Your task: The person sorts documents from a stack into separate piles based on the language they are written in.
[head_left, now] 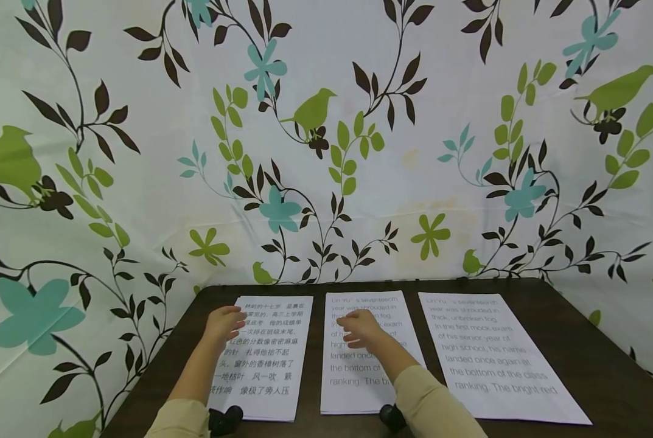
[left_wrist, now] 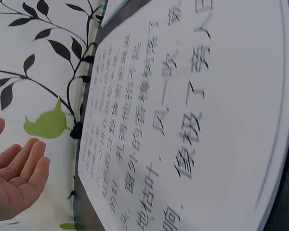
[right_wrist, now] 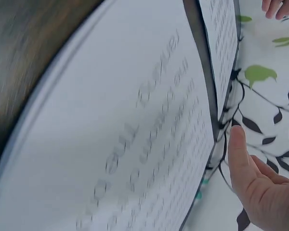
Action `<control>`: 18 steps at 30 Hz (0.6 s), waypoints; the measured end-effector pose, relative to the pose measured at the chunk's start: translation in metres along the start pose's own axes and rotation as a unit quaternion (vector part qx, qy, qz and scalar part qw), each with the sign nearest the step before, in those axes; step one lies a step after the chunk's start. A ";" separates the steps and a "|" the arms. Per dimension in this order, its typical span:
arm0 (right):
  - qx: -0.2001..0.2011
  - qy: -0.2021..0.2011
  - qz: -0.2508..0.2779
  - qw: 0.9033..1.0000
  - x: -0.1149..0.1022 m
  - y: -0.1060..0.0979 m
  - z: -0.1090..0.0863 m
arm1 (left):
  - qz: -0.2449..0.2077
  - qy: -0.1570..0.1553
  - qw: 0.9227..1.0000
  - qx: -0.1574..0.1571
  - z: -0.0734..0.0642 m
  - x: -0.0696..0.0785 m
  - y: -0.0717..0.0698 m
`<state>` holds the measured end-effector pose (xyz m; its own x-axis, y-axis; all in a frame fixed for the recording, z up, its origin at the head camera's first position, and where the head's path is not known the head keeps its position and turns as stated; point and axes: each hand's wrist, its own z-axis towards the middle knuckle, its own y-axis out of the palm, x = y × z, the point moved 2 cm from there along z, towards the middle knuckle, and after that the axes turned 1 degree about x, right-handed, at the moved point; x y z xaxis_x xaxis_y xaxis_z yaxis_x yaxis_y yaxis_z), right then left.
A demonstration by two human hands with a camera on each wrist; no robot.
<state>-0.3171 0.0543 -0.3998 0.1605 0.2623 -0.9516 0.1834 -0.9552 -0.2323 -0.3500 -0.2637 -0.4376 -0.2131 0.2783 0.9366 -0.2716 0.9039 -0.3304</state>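
My left hand (head_left: 223, 324) hovers over the left edge of a paper stack with Chinese print (head_left: 268, 365). In the left wrist view its fingers (left_wrist: 26, 166) are loosely bent and hold nothing. Over the middle stack of English-printed paper (head_left: 353, 398) is my right hand (head_left: 361, 330), covering some of the words. Relaxed, slightly bent fingers (right_wrist: 238, 149) show in the right wrist view, with nothing between them. Neither hand appears to grip the paper.
To the right lies another English-printed sheet (head_left: 496, 359) on the dark wooden table (head_left: 540, 310). Behind the table hangs a white cloth (head_left: 370, 182) patterned with leaves, birds and flowers. Black wrist devices (head_left: 226, 420) show near both sleeves.
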 end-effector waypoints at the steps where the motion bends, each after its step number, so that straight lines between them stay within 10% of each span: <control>1: 0.001 -0.002 -0.002 1.000 0.000 -0.004 0.001 | -0.004 0.001 1.000 -0.008 -0.009 0.010 0.001; 7: 0.020 -0.006 -0.009 1.000 -0.001 -0.032 -0.002 | -0.020 0.005 0.999 -0.030 -0.046 0.052 0.013; 18: 0.052 -0.011 -0.016 0.998 0.003 -0.072 -0.006 | -0.059 0.010 0.996 -0.073 -0.056 0.066 0.056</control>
<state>-0.3244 0.1245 -0.3849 0.1349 0.2900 -0.9475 0.0866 -0.9560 -0.2803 -0.3269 -0.1768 -0.3873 -0.1683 0.1734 0.9704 -0.1536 0.9678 -0.1996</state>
